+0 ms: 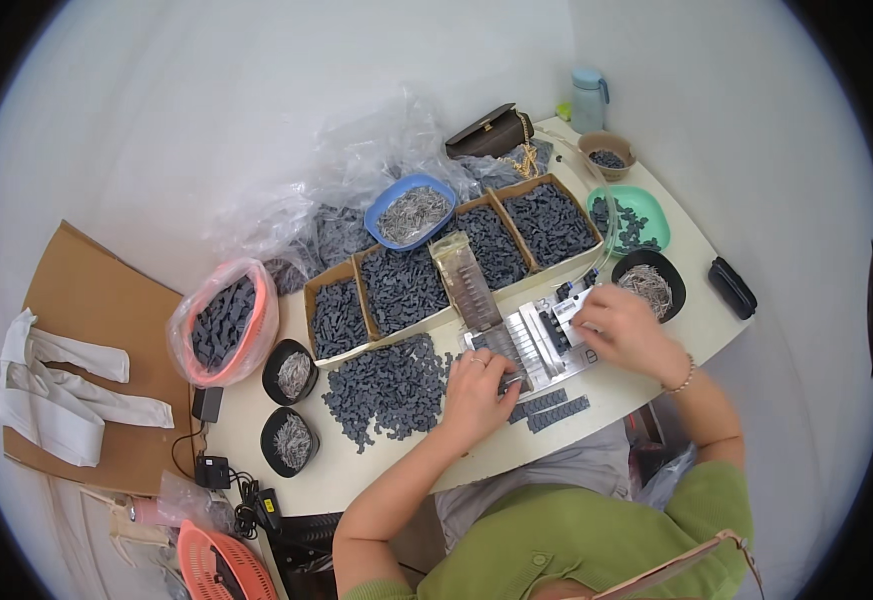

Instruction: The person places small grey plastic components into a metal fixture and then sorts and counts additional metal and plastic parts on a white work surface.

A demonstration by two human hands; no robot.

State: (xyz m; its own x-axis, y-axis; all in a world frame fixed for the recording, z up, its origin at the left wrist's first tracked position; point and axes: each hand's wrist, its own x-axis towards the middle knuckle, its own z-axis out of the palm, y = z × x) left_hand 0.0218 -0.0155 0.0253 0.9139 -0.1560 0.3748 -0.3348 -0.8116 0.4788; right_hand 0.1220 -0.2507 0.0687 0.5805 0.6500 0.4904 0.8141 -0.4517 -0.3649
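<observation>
I note the metal jig (531, 340) on the table (342, 475), left hand (477, 402) with fingers curled and right hand (625, 326) with fingertips together at it, whatever they grip indiscernible, grey plastic pieces (387, 388) apparently heaped alongside for reach.

The fixture (535, 338) lies right of the parts pile (387, 388).

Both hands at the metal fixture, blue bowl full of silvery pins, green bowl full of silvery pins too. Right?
Not quite: the green bowl holds dark grey pieces instead, as the head view shows. The rest stands: left hand and right hand at the metal fixture, silvery pins in the blue bowl.
</observation>
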